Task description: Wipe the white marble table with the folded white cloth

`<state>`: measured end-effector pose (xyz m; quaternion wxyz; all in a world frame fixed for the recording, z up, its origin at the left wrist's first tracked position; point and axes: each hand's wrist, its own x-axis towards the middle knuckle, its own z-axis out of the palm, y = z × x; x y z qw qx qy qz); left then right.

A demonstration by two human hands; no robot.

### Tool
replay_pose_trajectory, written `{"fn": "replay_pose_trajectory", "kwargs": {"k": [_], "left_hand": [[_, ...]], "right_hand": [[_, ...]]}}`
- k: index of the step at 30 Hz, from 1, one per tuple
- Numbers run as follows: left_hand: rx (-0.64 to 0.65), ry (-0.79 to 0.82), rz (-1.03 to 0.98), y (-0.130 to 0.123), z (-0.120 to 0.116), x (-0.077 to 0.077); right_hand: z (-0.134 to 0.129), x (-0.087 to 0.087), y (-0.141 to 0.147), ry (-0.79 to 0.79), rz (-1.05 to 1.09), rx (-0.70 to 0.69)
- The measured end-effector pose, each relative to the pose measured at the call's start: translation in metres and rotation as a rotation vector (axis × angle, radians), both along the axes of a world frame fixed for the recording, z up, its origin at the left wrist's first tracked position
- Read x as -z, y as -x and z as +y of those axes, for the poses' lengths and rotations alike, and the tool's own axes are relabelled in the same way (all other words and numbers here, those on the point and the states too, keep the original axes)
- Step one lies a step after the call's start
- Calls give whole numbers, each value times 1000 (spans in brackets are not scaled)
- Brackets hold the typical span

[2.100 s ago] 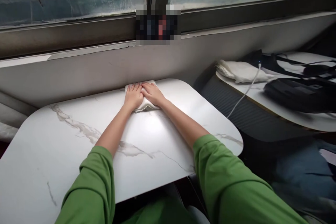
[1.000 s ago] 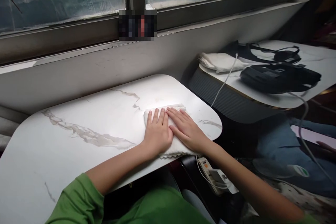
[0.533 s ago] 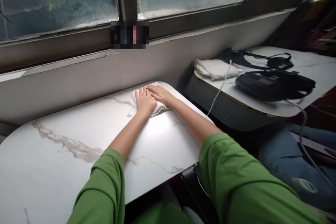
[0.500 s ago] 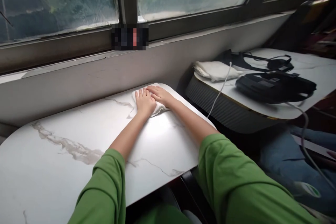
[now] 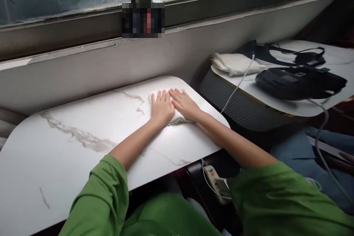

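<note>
A folded white cloth lies near the far right end of the white marble-patterned table. My left hand rests flat on its left part, fingers stretched forward and slightly spread. My right hand presses flat on the right part, its fingers extended and angled toward the left hand. The two hands touch or nearly touch at the thumbs. Much of the cloth is covered by them, with its front edge and left corner showing. Neither hand is wrapped around anything.
On a second table to the right lie another white cloth, a black strapped device and cables. A power strip sits below the table edge. Someone's leg in blue denim is at the right. A wall and windows run behind.
Both hands and the cloth under them have come back slightly from the far edge toward me. The view has shifted, and the power strip now shows below the table.
</note>
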<state>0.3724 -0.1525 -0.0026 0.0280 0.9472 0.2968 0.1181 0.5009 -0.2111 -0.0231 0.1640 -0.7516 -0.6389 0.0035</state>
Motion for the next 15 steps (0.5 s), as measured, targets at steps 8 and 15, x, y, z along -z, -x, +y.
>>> {"fn": "replay_pose_trajectory", "kwargs": {"k": [8, 15], "left_hand": [[247, 2, 16, 37, -103, -1], [256, 70, -52, -21, -89, 3]], "right_hand": [[-136, 3, 8, 22, 164, -91], [-118, 9, -40, 39, 100, 98]]}}
